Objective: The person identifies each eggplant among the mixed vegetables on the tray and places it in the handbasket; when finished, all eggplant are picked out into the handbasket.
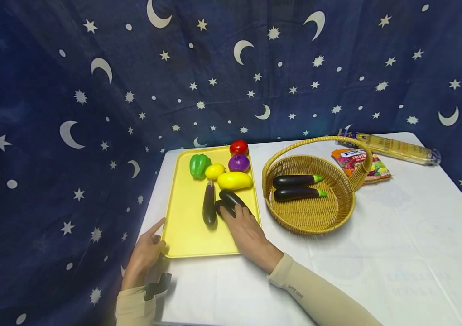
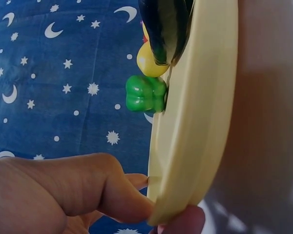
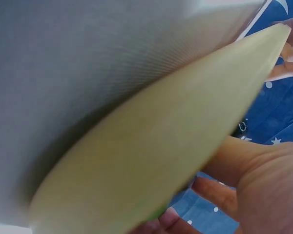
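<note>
While 3 dark eggplants lie on the yellow tray, the right hand curls its fingers over the eggplant nearest the tray's right rim, its long axis running diagonally up-left. The left hand pinches the tray's near-left corner. A white table carries everything, before star-and-moon blue cloth; a wicker basket holds 2 more.

Cream sleeves cover 2 arms, small dark print on the right sleeve.
</note>
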Motion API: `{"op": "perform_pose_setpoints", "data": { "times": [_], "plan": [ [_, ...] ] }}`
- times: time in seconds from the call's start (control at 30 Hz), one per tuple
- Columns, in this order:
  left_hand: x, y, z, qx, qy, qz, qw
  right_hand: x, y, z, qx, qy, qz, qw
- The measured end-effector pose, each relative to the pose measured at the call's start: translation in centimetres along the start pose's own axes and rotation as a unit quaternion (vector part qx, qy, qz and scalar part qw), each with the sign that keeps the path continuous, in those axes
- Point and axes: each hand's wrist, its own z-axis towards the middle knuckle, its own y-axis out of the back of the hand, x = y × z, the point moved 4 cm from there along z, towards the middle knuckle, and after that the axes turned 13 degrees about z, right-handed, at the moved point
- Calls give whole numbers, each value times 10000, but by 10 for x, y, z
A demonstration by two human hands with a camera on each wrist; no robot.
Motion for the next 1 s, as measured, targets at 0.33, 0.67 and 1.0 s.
{"op": "perform_pose_setpoints", "data": {
  "times": [0.33, 0.67, 1.0],
  "plan": [
    [1, 1, 1, 8, 77, -85, 9999, 1, 7, -3, 137, -178, 507, 9985],
    [0, 1, 1, -2, 100, -37, 9999, 1, 17, -6, 50, -227, 1002, 9947],
    [1, -1, 2, -11, 111, -88, 9999, -2, 23, -11, -196, -276, 1325, 9906]
  ]
}}
